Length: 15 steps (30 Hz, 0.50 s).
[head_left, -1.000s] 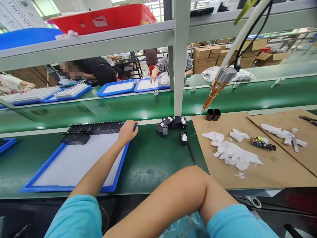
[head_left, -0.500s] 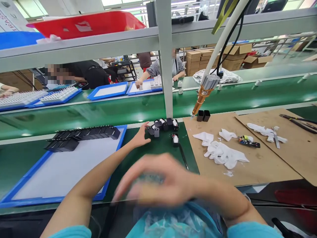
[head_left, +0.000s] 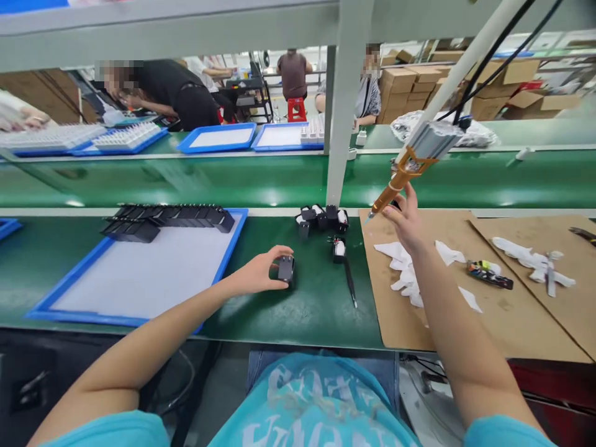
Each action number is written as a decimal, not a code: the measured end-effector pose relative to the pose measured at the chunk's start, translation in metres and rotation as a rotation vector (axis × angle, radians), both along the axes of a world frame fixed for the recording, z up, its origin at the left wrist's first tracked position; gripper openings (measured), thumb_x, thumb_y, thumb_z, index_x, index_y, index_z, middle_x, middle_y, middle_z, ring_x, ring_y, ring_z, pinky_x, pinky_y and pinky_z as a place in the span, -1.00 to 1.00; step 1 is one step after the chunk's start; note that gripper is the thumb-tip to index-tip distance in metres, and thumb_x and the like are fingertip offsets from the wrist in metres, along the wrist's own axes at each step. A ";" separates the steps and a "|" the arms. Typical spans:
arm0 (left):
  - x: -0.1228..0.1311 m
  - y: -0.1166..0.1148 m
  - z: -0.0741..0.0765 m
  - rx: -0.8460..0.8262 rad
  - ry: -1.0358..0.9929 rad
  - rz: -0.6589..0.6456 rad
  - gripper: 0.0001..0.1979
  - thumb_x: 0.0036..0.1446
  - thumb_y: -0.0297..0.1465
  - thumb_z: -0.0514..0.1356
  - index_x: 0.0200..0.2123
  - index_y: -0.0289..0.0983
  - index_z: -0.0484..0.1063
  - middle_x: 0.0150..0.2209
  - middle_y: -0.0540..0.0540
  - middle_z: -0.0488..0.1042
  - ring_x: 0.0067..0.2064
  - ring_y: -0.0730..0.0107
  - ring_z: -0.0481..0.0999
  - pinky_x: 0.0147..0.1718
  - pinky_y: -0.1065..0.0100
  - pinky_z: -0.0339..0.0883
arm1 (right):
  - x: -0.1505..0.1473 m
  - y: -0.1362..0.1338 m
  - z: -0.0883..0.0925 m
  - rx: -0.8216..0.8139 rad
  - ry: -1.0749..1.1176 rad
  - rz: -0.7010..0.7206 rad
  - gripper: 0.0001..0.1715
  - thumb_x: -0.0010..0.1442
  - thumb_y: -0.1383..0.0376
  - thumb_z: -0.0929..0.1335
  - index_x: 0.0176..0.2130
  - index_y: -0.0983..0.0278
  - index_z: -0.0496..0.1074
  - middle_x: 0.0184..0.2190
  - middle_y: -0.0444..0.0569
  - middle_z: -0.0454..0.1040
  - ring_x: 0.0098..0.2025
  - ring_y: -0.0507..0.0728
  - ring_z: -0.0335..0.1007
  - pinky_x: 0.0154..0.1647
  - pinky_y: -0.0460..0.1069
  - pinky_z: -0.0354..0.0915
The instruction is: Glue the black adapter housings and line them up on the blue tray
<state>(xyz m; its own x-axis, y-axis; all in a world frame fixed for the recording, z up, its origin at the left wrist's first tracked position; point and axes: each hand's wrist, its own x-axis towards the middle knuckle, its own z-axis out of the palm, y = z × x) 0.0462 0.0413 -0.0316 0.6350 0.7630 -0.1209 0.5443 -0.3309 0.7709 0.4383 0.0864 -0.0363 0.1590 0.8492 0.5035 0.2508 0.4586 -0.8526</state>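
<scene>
My left hand (head_left: pixel 261 274) is pinched around a small black block-shaped part (head_left: pixel 285 269) held just above the green bench, right of the blue-rimmed tray (head_left: pixel 139 282). My right hand (head_left: pixel 406 218) is raised over the cardboard sheet (head_left: pixel 507 323), its fingers touching the orange nozzle of a hanging dispensing tool (head_left: pixel 404 175). I cannot make out whether the fingers close round it. A cluster of similar black parts (head_left: pixel 322 219) lies at the foot of the grey post. A row of black parts (head_left: pixel 172 218) fills the tray's far edge.
A thin black probe (head_left: pixel 349 282) lies on the bench between my hands. White wipes (head_left: pixel 410 273) and a small black and yellow tool (head_left: pixel 490 274) lie on the cardboard. A grey shelf post (head_left: pixel 343 118) stands ahead. Other people work at blue trays (head_left: pixel 218 137) beyond the conveyor.
My left hand drew back from the cluster of parts with one black part in it. My right hand rose from my lap to the hanging tool's nozzle. The camera tilted down.
</scene>
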 end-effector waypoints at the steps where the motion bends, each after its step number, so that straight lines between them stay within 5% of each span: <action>1: -0.002 -0.012 0.000 -0.021 0.010 -0.033 -0.38 -0.02 -0.30 0.35 0.12 -0.10 0.25 0.11 -0.12 0.41 0.09 0.18 0.47 0.09 0.12 0.39 | -0.001 0.000 -0.002 -0.021 0.025 0.034 -0.19 0.09 0.05 0.43 0.23 -0.05 0.09 0.00 -0.06 0.44 -0.10 0.10 0.51 -0.08 0.10 0.46; 6: -0.007 -0.044 -0.007 -0.039 -0.040 0.003 -0.41 0.06 -0.24 0.31 0.17 -0.08 0.29 0.18 -0.12 0.38 0.17 0.16 0.41 0.12 0.10 0.38 | -0.002 -0.005 -0.004 -0.125 0.133 0.060 -0.48 0.11 0.19 0.44 0.06 0.09 0.30 -0.09 0.00 0.52 -0.10 0.06 0.51 -0.04 0.03 0.43; 15: -0.018 -0.034 -0.011 -0.101 -0.082 -0.079 -0.33 0.05 -0.24 0.33 0.24 -0.06 0.28 0.23 -0.13 0.36 0.21 0.10 0.37 0.15 0.02 0.34 | -0.026 -0.049 0.002 -0.114 0.132 0.027 -0.49 0.16 0.14 0.42 0.09 0.05 0.31 -0.10 -0.06 0.53 -0.12 0.06 0.51 -0.01 0.06 0.44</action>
<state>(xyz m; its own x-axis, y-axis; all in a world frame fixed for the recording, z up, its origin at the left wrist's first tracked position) 0.0286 0.0072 -0.0426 0.7034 0.6969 -0.1401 0.4538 -0.2885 0.8431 0.4124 0.0371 -0.0348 0.1935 0.9045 0.3802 0.1224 0.3622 -0.9240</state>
